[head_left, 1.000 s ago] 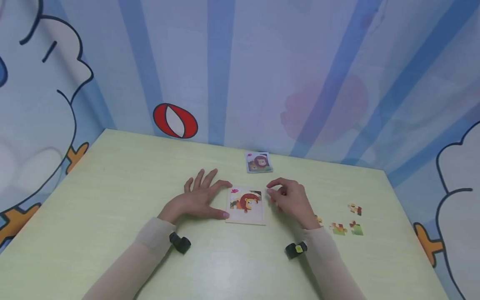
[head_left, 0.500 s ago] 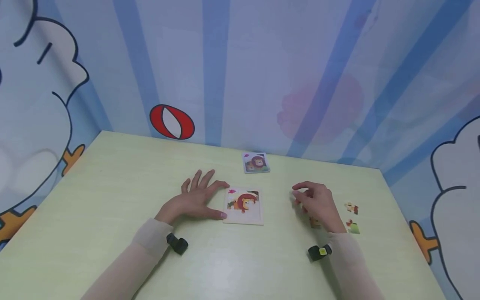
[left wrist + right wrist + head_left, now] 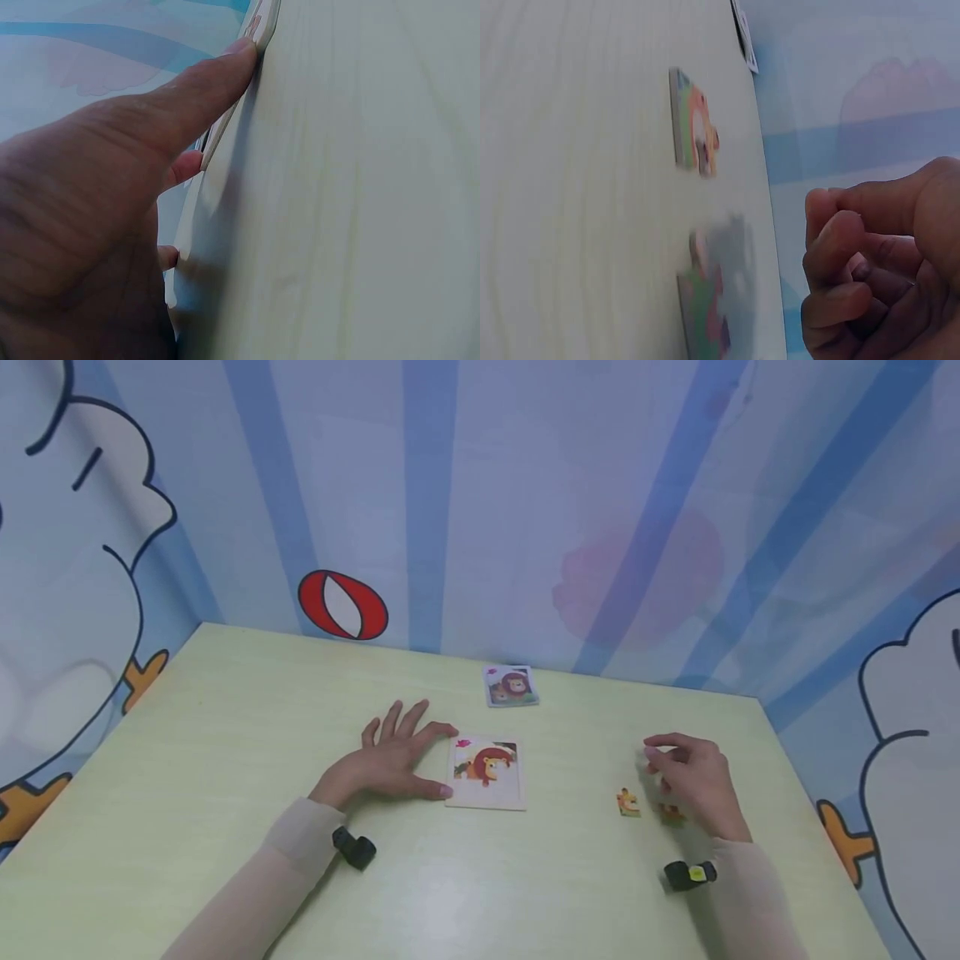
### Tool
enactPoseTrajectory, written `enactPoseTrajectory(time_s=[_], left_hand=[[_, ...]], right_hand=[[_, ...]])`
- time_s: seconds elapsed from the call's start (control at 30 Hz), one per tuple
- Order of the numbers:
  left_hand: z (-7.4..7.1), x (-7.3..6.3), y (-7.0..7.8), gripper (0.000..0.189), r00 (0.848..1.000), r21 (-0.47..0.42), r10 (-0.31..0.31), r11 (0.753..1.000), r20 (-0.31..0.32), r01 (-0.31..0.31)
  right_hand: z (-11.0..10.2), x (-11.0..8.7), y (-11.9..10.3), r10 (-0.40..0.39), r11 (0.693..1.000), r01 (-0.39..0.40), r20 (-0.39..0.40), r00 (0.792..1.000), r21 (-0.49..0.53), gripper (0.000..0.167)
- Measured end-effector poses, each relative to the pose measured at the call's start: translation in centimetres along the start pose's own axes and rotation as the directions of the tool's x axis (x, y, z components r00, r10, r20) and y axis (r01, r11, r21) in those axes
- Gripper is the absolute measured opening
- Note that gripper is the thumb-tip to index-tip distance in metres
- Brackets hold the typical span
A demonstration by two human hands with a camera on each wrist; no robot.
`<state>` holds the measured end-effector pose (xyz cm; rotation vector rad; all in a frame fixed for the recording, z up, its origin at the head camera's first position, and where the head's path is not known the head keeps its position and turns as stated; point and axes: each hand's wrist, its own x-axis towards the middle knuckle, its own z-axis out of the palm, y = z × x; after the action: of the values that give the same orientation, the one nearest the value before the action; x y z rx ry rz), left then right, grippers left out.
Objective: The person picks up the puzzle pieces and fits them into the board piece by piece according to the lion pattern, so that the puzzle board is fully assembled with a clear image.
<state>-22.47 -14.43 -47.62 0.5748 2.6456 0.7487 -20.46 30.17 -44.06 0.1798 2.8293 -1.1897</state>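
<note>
In the head view, a square puzzle board [image 3: 486, 792] lies on the table, its upper part filled with a lion picture and its lower part bare. My left hand [image 3: 390, 764] spreads its fingers, thumb and index touching the board's left edge; the left wrist view shows the thumb against that edge. My right hand [image 3: 693, 777] is above the table at the right, fingers curled, with nothing visible between them. Two loose puzzle pieces [image 3: 628, 802] lie near it, one partly under the hand. The right wrist view shows a puzzle piece [image 3: 692, 124] beside the curled fingers.
Behind the board lies a small square lion picture [image 3: 511, 686], near the table's back edge. A printed cloth backdrop [image 3: 495, 510] stands behind the pale table [image 3: 247, 718]. The right hand and forearm hide the area where further pieces lay.
My right hand has moved right, away from the board's right side to over the loose pieces. It uncovers one piece and covers others. The left hand stays at the board.
</note>
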Motion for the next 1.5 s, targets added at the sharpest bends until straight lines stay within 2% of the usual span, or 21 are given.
enactPoseTrajectory(time_s=[0.27, 0.4, 0.47, 0.63, 0.7, 0.9, 1.03, 1.33, 1.5], left_hand=[[0.6, 0.6, -0.7, 0.092, 1.000, 0.010, 0.002, 1.000, -0.012, -0.002], [0.7, 0.7, -0.8, 0.092, 1.000, 0.016, -0.007, 1.000, -0.006, 0.007], [0.6, 0.7, -0.8, 0.092, 1.000, 0.017, -0.008, 1.000, -0.007, 0.008], [0.6, 0.6, -0.8, 0.092, 1.000, 0.023, -0.015, 1.000, -0.007, 0.015], [0.6, 0.5, -0.8, 0.092, 1.000, 0.023, -0.017, 1.000, -0.005, 0.018], [0.5, 0.6, -0.6, 0.092, 1.000, 0.020, -0.012, 1.000, -0.004, 0.012], [0.5, 0.5, -0.5, 0.092, 1.000, 0.017, -0.014, 1.000, -0.004, 0.014], [0.6, 0.7, -0.8, 0.092, 1.000, 0.024, -0.026, 0.999, 0.001, 0.026], [0.5, 0.6, -0.6, 0.094, 1.000, 0.028, -0.016, 0.999, -0.001, 0.016]], right_hand=[[-1.8, -0.6, 3.2, 0.052, 0.997, -0.057, -0.089, 0.995, -0.054, 0.038], [-2.6, -1.0, 4.6, 0.086, 0.990, -0.101, -0.148, 0.985, -0.100, 0.043], [-3.1, -1.0, 5.2, 0.127, 0.983, -0.147, -0.172, 0.977, -0.113, 0.046], [-4.2, -0.5, 6.0, 0.254, 0.955, -0.274, -0.163, 0.953, -0.112, 0.054], [-4.4, -0.5, 6.1, 0.275, 0.947, -0.293, -0.143, 0.951, -0.129, 0.056], [-4.2, -0.6, 6.7, 0.233, 0.951, -0.247, -0.094, 0.968, -0.186, 0.053], [-4.0, -0.6, 6.6, 0.193, 0.958, -0.210, -0.099, 0.976, -0.196, 0.044], [-2.7, -0.8, 5.9, 0.123, 0.988, -0.138, -0.180, 0.976, -0.069, 0.026], [-1.9, -1.0, 4.6, 0.097, 0.995, -0.092, -0.195, 0.976, 0.033, 0.025]])
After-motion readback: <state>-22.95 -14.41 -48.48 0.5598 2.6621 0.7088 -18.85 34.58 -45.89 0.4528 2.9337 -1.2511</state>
